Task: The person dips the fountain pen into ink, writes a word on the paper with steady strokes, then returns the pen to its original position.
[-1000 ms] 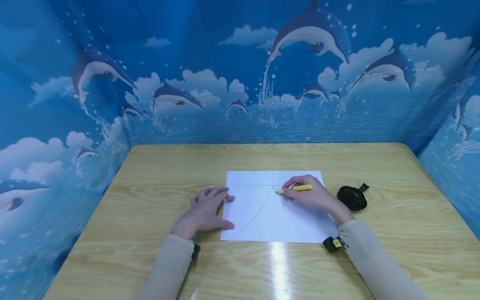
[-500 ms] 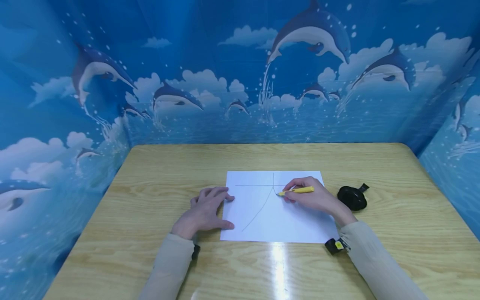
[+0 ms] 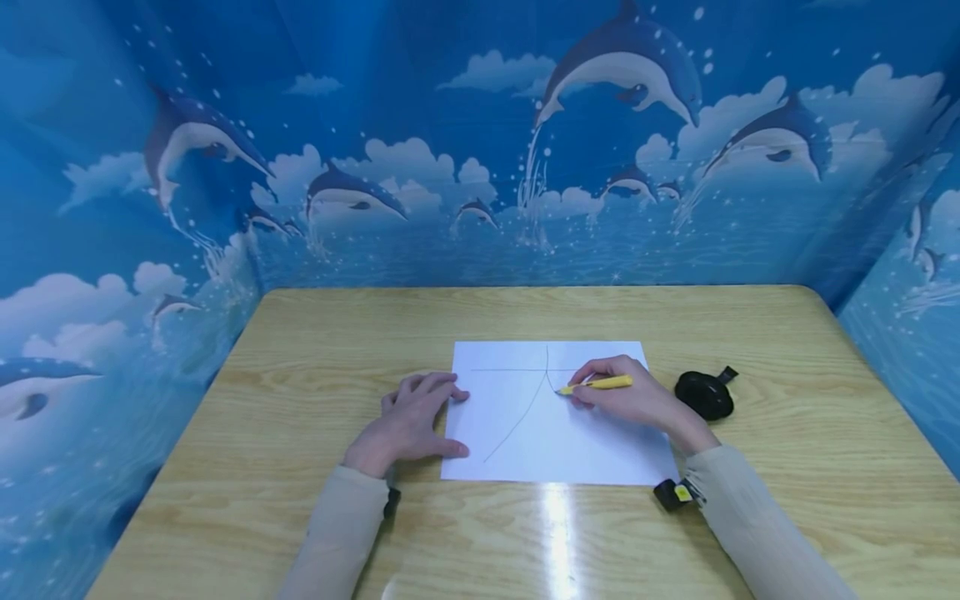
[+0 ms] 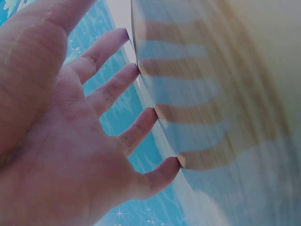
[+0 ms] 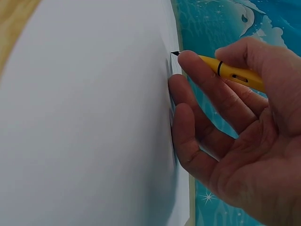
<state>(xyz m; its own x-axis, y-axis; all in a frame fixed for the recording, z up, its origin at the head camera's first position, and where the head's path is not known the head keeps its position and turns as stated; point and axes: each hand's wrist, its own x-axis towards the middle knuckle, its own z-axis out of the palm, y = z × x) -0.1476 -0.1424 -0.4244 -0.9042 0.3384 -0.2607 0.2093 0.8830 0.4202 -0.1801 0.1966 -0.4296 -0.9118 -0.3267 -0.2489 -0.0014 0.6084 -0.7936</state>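
Note:
A white sheet of paper lies on the wooden table, marked with a thin horizontal line, a short vertical one and two curves spreading down from their crossing. My right hand pinches a yellow pen between thumb and fingers, its dark tip at the lower end of the right-hand curve. In the right wrist view the pen slants toward the paper, and the other fingers rest curled by the sheet. My left hand has its fingers spread, with thumb and index fingertip on the paper's left edge.
Right of the paper sits a small black object with a short strap-like tab. The wooden table reaches back to a blue dolphin-print curtain, which also hangs along both sides. Dark wrist cameras are worn below the sleeves.
My right hand and the pen have moved slightly down and to the right, and the right-hand curve has grown longer behind the tip. The left hand has stayed in place.

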